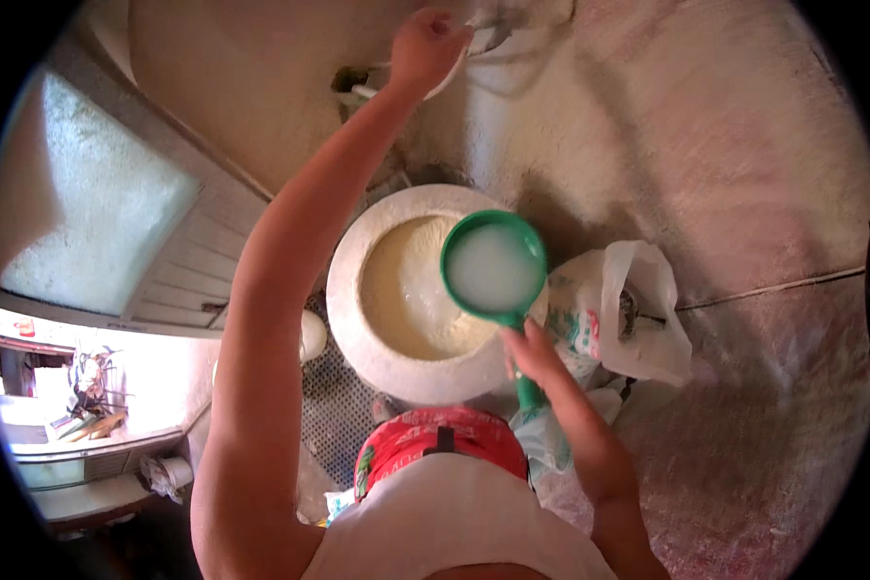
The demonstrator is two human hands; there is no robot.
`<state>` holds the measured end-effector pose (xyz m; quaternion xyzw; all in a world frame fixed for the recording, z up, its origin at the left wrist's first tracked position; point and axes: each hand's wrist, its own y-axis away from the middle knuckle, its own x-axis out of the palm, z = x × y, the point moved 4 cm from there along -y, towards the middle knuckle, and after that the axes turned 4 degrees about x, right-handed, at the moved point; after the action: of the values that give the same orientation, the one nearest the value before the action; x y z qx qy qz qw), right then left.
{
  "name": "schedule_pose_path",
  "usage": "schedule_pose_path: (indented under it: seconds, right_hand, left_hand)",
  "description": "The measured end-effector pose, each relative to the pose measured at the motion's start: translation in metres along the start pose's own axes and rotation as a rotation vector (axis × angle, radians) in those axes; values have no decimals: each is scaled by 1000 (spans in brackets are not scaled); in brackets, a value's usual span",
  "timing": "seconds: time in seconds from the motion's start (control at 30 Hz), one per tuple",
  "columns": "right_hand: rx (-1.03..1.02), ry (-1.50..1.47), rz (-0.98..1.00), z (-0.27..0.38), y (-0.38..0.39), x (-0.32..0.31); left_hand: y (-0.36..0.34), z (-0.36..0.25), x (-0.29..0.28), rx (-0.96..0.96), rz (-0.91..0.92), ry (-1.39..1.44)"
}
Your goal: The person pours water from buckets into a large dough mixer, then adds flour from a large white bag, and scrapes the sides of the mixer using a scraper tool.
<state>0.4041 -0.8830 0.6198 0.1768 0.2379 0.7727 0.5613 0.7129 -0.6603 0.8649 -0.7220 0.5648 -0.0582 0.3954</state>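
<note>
My right hand (532, 356) is closed around the handle of a green dipper (525, 317). Its round cup is filled with cloudy whitish liquid (495, 269) and hangs over the right part of a large round white basin (356, 290) with a thick, wide rim. Inside the basin, cream-coloured walls surround pale liquid (418, 285); the dipper hides part of it. My left arm stretches far up toward the wall, where my left hand (431, 46) is closed beside a white fitting (488, 37). What its fingers grip is hidden.
Right of the basin stands an open translucent plastic bag (645, 314). A perforated grey mat (329, 411) lies at the lower left of the basin. On the left, a door or panel with a frosted pane (106, 193) stands beside an opening showing cluttered things (87, 396).
</note>
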Motion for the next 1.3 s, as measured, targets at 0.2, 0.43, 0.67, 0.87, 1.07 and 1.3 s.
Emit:
schedule_pose_path:
  seconds: [0.2,0.43,0.67,0.87,1.07,1.3]
  right_hand:
    - [30,-88,66,-1,7,-7]
    - [36,-24,81,-9,0,-14]
    - [33,-8,131,2,9,-3]
    - [74,-21,111,9,9,-6]
    - [50,-36,141,17,13,8]
    - [45,-30,60,26,8,20]
  left_hand:
    - [-61,-74,57,-34,108,-462]
    - [-122,12,115,-60,239,-776]
    - [-173,50,94,714,473,-717]
    - [-143,10,105,164,219,-835]
    - [-141,34,96,220,239,-755]
    - [18,-56,-55,321,-9,-368]
